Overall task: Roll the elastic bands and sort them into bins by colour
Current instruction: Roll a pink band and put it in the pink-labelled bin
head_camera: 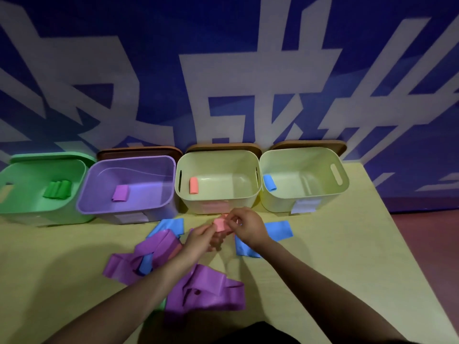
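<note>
Between both hands sits a salmon-pink elastic band (220, 225), partly rolled. My left hand (200, 240) holds it from below-left, and my right hand (246, 225) pinches it from the right. Loose purple bands (206, 292) and blue bands (278, 230) lie on the yellow table (347, 269) around my hands. Four bins stand in a row behind: a green bin (15, 202) with green rolls, a purple bin (84, 197) with one purple roll, a cream bin (248, 197) with a pink roll (193, 185), and a second cream bin (345, 180) with a blue roll (269, 182).
Brown lids (139, 152) lean behind the bins against a blue wall with large white lettering. The table's right edge runs diagonally at the right, with reddish floor (427, 234) beyond it. A green scrap shows under the near purple band.
</note>
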A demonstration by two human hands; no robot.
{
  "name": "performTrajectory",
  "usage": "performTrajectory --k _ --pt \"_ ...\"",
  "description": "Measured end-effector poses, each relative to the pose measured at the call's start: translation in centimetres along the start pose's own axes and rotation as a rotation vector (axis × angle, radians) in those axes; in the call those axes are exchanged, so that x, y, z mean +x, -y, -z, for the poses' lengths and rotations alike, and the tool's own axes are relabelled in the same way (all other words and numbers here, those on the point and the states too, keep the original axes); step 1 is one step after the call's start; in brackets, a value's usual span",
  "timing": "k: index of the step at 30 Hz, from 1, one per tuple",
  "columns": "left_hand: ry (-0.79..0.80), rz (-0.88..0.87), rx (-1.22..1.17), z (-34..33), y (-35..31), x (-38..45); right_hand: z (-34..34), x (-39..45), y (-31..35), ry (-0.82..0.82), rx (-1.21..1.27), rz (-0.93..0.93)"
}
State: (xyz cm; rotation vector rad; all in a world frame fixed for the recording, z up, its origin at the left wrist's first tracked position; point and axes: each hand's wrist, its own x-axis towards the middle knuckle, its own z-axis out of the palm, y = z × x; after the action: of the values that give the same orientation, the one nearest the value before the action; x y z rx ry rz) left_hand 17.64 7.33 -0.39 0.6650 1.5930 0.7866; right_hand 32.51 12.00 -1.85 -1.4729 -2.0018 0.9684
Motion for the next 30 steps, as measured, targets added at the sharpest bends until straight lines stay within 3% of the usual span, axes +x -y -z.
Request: performTrajectory --k 6,15,25,28,30 --pt "-0.050 -0.244 -0.080 0.5 -3.8 -5.2 3.8 -2.3 4.4 -0.155 0.160 0.097" --pt "-0.038 -0.453 -0.147 2.6 -4.8 -13.7 4.4 -8.4 10.9 -0.110 0.663 -0.004" --pt "0.093 -0.517 -0.170 4.8 -7.6 -18.2 8.3 -11.2 16.4 -0.118 0.412 0.199" --pt "0.177 -0.465 -0.276 4.9 -8.7 -18.8 10.0 -11.4 17.7 -0.068 0.233 0.316" --pt "0.211 -0.431 -0.324 4.9 -9.0 -18.8 10.6 -11.5 18.1 -0.030 0.258 0.318"
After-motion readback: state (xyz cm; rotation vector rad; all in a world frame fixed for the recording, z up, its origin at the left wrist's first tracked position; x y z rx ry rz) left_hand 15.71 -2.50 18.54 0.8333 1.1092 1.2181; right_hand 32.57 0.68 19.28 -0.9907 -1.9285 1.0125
